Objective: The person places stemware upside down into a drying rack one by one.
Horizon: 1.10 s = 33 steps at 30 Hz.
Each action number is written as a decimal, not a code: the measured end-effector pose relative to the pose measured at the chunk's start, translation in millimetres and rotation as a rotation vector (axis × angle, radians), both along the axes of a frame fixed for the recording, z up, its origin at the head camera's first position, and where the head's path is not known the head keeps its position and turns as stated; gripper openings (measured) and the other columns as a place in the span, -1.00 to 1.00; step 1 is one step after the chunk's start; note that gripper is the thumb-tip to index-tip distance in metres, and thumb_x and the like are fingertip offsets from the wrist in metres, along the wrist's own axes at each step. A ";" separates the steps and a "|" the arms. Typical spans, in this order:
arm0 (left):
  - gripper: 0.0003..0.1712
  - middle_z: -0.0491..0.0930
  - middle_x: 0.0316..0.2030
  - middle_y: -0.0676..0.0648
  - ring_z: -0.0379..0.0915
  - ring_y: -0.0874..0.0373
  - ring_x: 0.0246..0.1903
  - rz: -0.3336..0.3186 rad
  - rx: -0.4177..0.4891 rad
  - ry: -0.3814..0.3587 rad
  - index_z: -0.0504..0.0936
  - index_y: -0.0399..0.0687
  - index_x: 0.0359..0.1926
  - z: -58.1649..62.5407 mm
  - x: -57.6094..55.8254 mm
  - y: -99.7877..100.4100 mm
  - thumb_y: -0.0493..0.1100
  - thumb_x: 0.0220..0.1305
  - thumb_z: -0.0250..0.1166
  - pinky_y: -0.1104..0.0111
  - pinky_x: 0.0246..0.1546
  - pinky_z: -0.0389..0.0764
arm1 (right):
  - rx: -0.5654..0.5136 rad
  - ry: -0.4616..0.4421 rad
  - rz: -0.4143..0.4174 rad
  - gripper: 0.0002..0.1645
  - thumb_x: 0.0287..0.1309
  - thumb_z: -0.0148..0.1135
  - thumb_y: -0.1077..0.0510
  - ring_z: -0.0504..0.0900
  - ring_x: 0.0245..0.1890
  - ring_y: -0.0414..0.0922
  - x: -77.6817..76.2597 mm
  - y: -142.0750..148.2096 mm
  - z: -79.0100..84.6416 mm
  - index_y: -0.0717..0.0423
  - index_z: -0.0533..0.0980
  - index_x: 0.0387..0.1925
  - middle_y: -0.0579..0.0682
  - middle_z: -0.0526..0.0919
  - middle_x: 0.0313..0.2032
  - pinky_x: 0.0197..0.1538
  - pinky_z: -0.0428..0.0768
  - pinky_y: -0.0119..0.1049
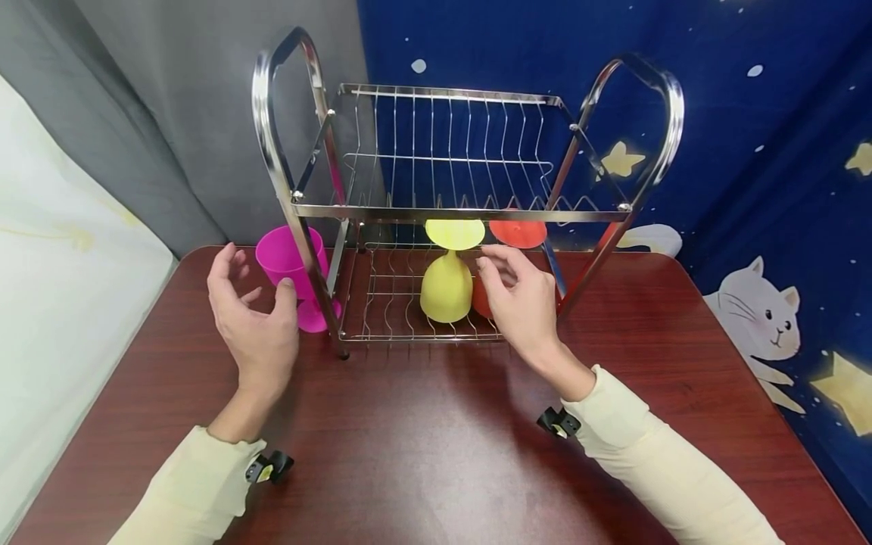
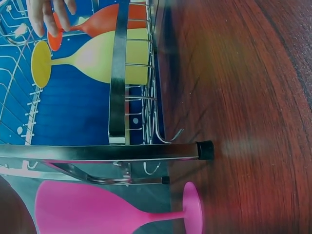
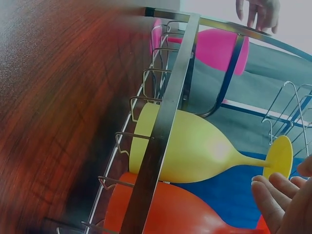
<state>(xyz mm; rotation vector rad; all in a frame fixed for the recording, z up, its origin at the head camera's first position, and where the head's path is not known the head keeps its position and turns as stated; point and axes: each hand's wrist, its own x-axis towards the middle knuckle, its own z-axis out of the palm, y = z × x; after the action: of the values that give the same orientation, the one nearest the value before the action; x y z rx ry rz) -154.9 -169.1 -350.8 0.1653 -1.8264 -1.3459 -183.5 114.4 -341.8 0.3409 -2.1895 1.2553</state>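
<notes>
A magenta goblet (image 1: 278,259) stands upright on the table, just outside the rack's left side. My left hand (image 1: 253,325) is beside it, fingers loosely curved and thumb apart, holding nothing. Inside the lower tier of the metal dish rack (image 1: 463,216), a yellow goblet (image 1: 446,291) sits upside down, its foot up. To its right is an upside-down red goblet (image 3: 173,204), partly hidden by my right hand (image 1: 523,303) in the head view. The right hand's loosely bent fingers are close to the yellow foot (image 3: 279,157), with nothing between them.
The rack's upper tier (image 1: 450,159) of wire slots holds nothing. Tall curved side handles (image 1: 262,98) rise at both ends, and a front bar crosses above the goblets. Reddish-brown tabletop (image 1: 422,454) extends in front; grey and blue star-patterned curtains (image 1: 477,45) hang behind.
</notes>
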 end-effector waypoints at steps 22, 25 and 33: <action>-0.04 0.28 0.33 0.03 0.21 0.21 0.30 -0.077 -0.019 -0.176 0.13 0.13 0.44 -23.9 -12.9 -14.3 -0.18 0.07 0.42 0.12 0.21 0.45 | -0.163 0.137 0.040 -0.84 0.20 0.22 0.34 0.76 -0.32 -0.01 10.8 9.1 9.3 0.35 0.63 -0.21 0.17 0.75 -0.35 -0.22 0.65 -0.51; 0.00 0.27 0.34 0.04 0.21 0.21 0.32 -0.095 -0.019 -0.189 0.10 0.18 0.45 -29.0 -15.7 -16.7 -0.15 0.05 0.44 0.10 0.24 0.42 | -0.170 0.143 0.036 -0.83 0.21 0.25 0.29 0.76 -0.31 -0.10 8.2 14.7 2.1 0.27 0.65 -0.19 0.10 0.76 -0.33 -0.22 0.65 -0.51; 0.01 0.28 0.32 0.02 0.22 0.24 0.31 -0.094 -0.017 -0.210 0.09 0.24 0.45 -32.9 -19.1 -17.2 -0.12 0.05 0.45 0.09 0.24 0.41 | -0.188 0.174 0.041 -0.82 0.22 0.24 0.28 0.75 -0.29 -0.17 9.4 21.0 0.4 0.32 0.63 -0.19 0.11 0.76 -0.33 -0.20 0.66 -0.45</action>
<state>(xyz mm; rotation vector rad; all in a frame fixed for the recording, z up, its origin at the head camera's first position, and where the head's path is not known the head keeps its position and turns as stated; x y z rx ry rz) -174.0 -186.2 -383.7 0.2211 -2.0418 -1.4219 -174.1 135.4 -341.4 0.4040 -1.9115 1.3872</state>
